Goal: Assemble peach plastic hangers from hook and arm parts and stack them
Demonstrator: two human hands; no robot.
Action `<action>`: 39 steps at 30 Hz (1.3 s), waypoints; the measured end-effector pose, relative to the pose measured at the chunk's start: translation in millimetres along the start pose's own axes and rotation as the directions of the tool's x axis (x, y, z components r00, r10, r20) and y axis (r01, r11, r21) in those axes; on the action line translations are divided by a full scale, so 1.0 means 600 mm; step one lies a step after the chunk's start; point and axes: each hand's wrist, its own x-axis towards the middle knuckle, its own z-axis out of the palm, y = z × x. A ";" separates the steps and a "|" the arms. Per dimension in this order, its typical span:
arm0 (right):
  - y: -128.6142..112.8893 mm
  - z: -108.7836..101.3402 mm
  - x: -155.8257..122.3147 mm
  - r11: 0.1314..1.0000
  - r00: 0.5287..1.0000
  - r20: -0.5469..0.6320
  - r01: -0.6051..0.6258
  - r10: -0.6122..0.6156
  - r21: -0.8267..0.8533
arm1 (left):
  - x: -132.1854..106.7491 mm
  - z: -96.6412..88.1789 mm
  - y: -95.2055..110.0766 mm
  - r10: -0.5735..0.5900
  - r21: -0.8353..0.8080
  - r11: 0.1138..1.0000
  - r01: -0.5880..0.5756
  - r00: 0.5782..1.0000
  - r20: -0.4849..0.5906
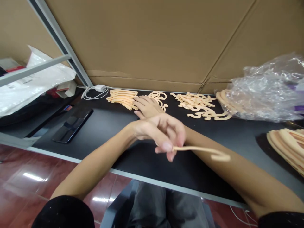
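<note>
Wood-coloured, thin, hook-ended curved piece (204, 148): in the head view it sits just below and right of the frame's centre, held in the air above the black, flat tabletop (106, 122). The left hand (159, 129) pinches it at 1 end between thumb and fingertips, a hold that appears to leave the hooked end free, pointing right. That end is blurred.

The right hand (149, 107) reaches in from the right side, its forearm passing beneath the left hand, so the 2 arms cross. Its fingers look outstretched, laid by the ends of the wood-coloured, slightly curved strips (122, 97) in the upper middle; what is under the palm is hidden. These strips lie side by side, perhaps to keep matching shapes together.

Wood-coloured, curled pieces (158, 94) show just beyond that hand, and a loose heap of wood-coloured, S-shaped pieces (193, 101) lies right of them, seemingly grouped by form within reach. A black, glossy, rectangular phone (73, 125) rests at left, apart from both hands.
</note>
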 end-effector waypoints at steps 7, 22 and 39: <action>-0.019 0.024 0.029 0.987 1.000 0.002 0.027 -0.027 -0.159 | 0.001 0.027 0.021 -0.281 0.146 0.948 0.282 0.959 -0.024; 0.016 -0.098 -0.183 0.968 0.990 -0.078 0.097 -0.118 -0.230 | -0.001 0.043 0.025 -0.217 0.242 0.940 0.241 0.968 -0.123; 0.012 -0.157 -0.246 0.987 0.982 0.135 0.118 -0.132 0.109 | 0.041 -0.004 -0.048 0.606 0.769 0.619 0.163 0.523 -0.599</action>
